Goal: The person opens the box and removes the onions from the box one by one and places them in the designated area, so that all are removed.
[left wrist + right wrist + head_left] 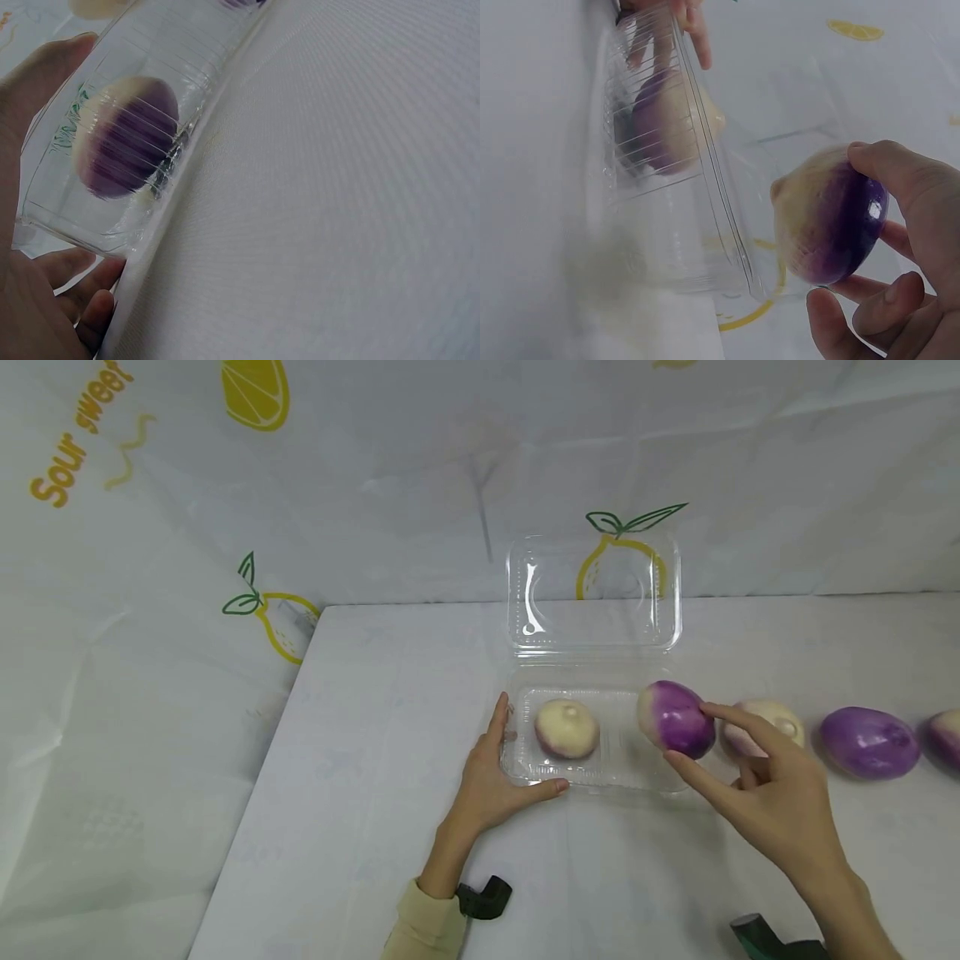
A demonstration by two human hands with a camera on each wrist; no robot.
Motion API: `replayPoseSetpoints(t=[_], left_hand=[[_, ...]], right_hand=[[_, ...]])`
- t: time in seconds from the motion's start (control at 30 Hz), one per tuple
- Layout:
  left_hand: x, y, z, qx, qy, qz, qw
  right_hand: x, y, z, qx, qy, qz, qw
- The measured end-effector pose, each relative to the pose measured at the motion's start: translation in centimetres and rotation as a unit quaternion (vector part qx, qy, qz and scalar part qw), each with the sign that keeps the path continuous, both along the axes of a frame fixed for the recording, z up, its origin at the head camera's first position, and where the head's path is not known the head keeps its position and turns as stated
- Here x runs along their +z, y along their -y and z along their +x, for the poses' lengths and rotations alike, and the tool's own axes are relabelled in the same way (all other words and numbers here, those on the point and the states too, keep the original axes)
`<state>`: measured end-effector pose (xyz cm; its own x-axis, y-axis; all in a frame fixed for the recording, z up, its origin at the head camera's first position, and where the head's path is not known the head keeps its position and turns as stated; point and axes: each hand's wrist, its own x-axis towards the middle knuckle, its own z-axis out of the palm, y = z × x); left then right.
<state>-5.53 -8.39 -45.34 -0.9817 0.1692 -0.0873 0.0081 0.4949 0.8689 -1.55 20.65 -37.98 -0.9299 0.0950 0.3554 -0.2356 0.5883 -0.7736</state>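
Observation:
My right hand (pixel 780 793) pinches a purple-and-white turnip (pixel 678 718) between thumb and fingertips, over the right part of a clear plastic clamshell container (pixel 618 768). In the right wrist view, the held turnip (pixel 829 217) shows its pale end and small nub toward the container. Another turnip (pixel 567 728) sits inside at the left, pale end up; its purple side shows through the ribbed wall in the left wrist view. At the container's front left corner rests my left hand (pixel 495 781), thumb along the front rim and fingers straight along the left side.
The container's lid (pixel 596 627) stands raised at the back. To the right lie a pale turnip (pixel 776 720), partly behind my right hand, a purple one (pixel 870 743) and another (pixel 947 739) cut off by the frame. A lemon-printed white cloth (pixel 420 485) hangs behind the white table (pixel 360 827).

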Motion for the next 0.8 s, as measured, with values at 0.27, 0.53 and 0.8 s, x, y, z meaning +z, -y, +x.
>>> replayPoseSetpoints(t=[0.27, 0.53, 0.8], left_hand=[[-0.1, -0.1, 0.0, 0.001, -0.002, 0.002, 1.0000], [-0.2, 0.0, -0.1, 0.000, -0.004, 0.002, 1.0000], [-0.1, 0.0, 0.0, -0.001, -0.007, 0.004, 1.0000]], right_hand=[[-0.2, -1.8, 1.5, -0.035, -0.001, -0.025, 0.999], [0.5, -2.4, 2.6, -0.118, 0.062, -0.031, 0.991], [0.3, -3.0, 3.1, -0.148, 0.087, -0.040, 0.984]])
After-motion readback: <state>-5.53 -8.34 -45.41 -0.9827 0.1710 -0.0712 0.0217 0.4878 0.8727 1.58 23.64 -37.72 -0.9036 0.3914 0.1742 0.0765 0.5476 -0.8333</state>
